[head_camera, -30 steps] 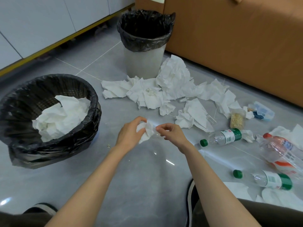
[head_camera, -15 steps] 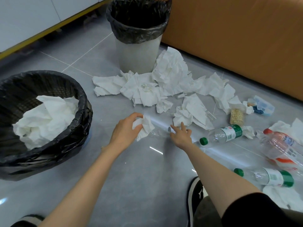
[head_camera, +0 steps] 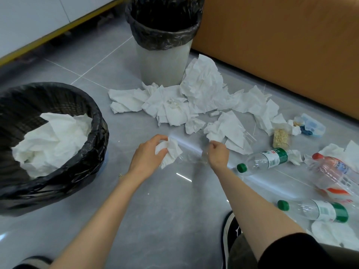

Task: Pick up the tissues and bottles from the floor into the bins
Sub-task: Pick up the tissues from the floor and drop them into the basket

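My left hand (head_camera: 148, 155) grips a crumpled white tissue (head_camera: 171, 150), thumb and fingers curled around it, with the loose end hanging toward the grey floor (head_camera: 165, 210). Just to its right, my right hand (head_camera: 218, 155) is held low with its fingers curled inward. It sits at the end of a clear plastic piece (head_camera: 189, 158) that is almost invisible against the tile, and I cannot tell whether I actually have hold of it. That piece lies lengthwise from left to right, spanning the gap between my hands. The wide basket (head_camera: 101, 121), lined in black and already holding white paper (head_camera: 52, 138), lies to the left of my left hand. It is the nearer bin for that hand, so a sideways swing to the left looks like the natural move for the tissue. The tall bin (head_camera: 163, 61) stands straight ahead, beyond a heap of loose tissues (head_camera: 202, 90). To my right, nearer my right hand, lie a green-capped bottle (head_camera: 266, 159) on its side with its cap pointing toward me, a second green-capped bottle (head_camera: 314, 209), and a red-capped bottle (head_camera: 330, 171).
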